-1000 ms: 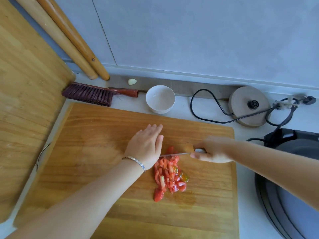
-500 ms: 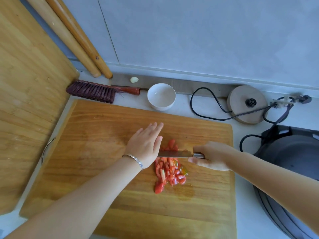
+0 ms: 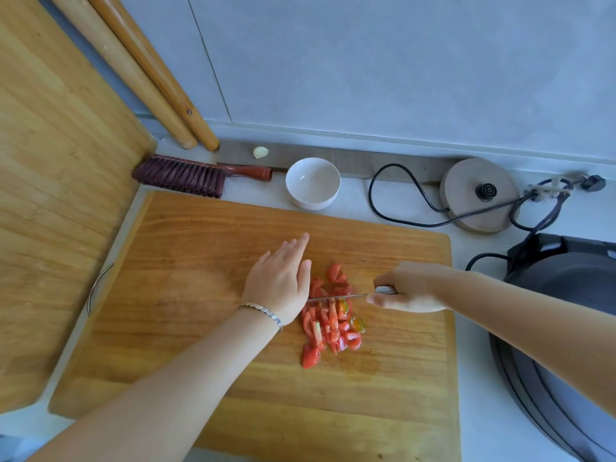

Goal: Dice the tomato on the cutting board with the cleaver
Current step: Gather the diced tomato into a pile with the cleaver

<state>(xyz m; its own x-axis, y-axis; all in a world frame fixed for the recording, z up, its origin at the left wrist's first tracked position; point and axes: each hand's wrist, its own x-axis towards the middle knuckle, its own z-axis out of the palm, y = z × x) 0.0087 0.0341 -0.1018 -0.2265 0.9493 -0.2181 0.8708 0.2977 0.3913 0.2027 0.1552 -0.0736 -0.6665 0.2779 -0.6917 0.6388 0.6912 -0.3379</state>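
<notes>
The tomato (image 3: 330,320), already in pieces, lies on the right half of the board (image 3: 200,261), between the two hands. The right hand (image 3: 411,288) grips the handle of the cleaver (image 3: 336,297), with the blade across the pile. The left hand (image 3: 278,285), fingers straight, lies flat just left of the pieces, over the blade's tip.

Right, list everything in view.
cutting board: one, brown, centre
tomato pieces: pile, red, on cutting board
cleaver: one, steel, across the pile
bowl: one, white, behind the board
brush: one, dark red, back left
garlic clove: one, pale, behind the brush
wooden poles: two, tan, back corner
bamboo board: one, light, propped left
kettle base: one, beige, back right
appliance: one, dark grey, far right
left hand: flat beside the pile
right hand: grips the cleaver
</notes>
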